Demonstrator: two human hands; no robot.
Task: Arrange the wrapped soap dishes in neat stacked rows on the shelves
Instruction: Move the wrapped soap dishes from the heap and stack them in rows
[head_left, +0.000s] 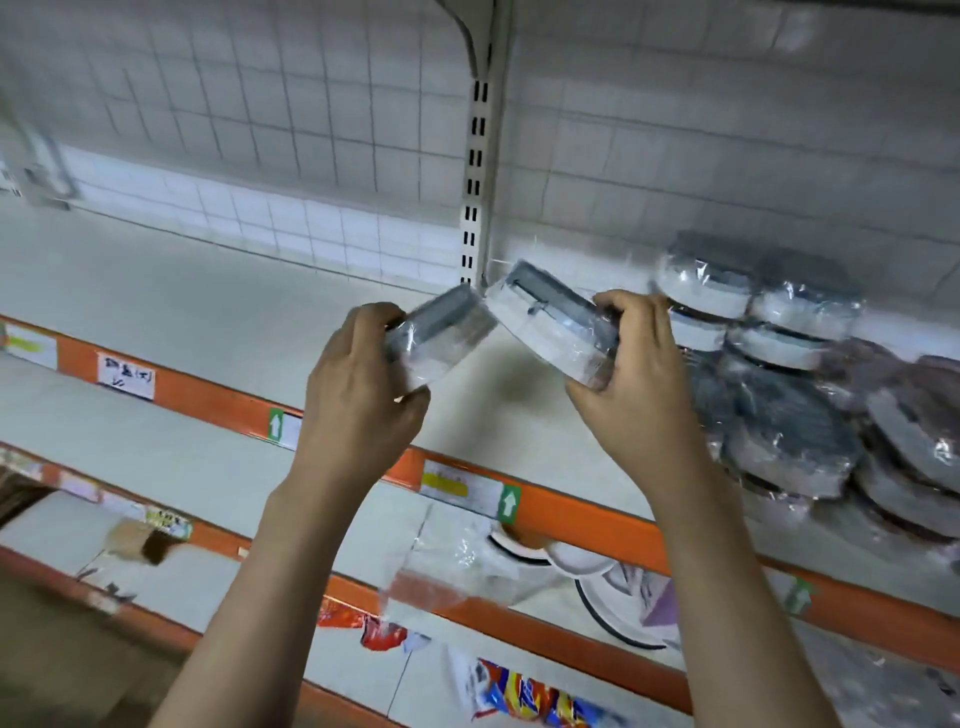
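Wrapped soap dishes (441, 340) (558, 325), blurred, clasped in each hand's fingers (410, 410) (623, 306).

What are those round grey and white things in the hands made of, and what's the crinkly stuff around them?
The round grey-and-white soap dish in the left hand and the one in the right hand look like hard, smooth plastic: even colour, crisp moulded edges. That is a guess, since the picture is blurry. The clear wrap around them looks like thin glossy plastic film, because it shines and wrinkles.
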